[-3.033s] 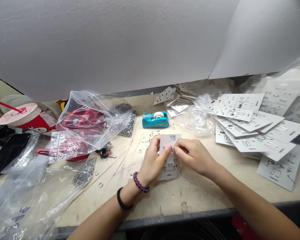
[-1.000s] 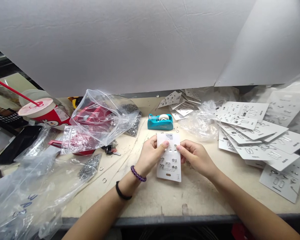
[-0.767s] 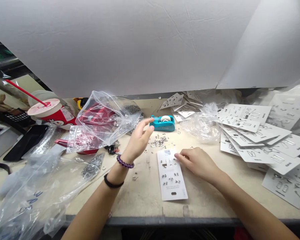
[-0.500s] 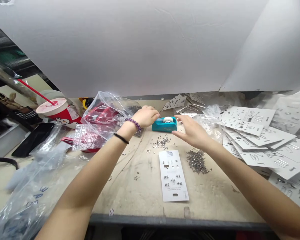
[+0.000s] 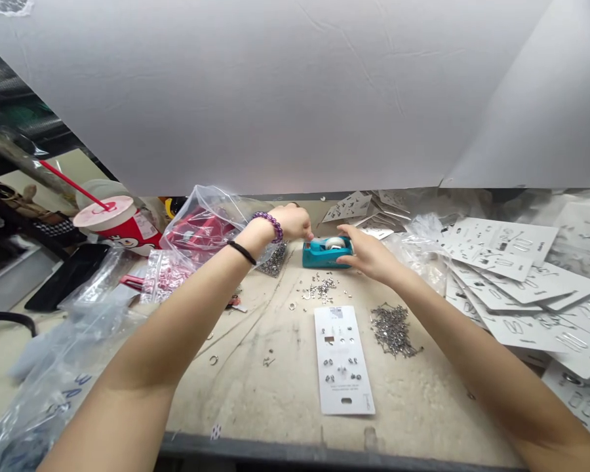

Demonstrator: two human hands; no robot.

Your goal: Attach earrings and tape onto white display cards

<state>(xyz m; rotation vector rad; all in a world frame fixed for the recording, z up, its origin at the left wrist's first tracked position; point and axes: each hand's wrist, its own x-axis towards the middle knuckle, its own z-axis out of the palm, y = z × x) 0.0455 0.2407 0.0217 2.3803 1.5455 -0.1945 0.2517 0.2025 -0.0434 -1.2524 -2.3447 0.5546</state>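
A teal tape dispenser with a white roll of tape stands towards the back of the table. My right hand grips its right end, thumb in front and fingers behind. At the dispenser's left end, my left hand is closed in a pinch on the clear tape, its fingertips partly hidden. In front of the dispenser lies a scatter of small silvery pieces. Nearer to me is a white card bearing several pairs of stud earrings. A heap of metal pins lies right of the card.
Several white jewellery cards are piled on the right, beside crumpled clear plastic. On the left are a red cup with a straw, a black phone and plastic bags. A large pale panel rises behind.
My left hand has curled into a tighter pinch at the dispenser's left end. My right hand has closed onto the right end. The view has shifted slightly.
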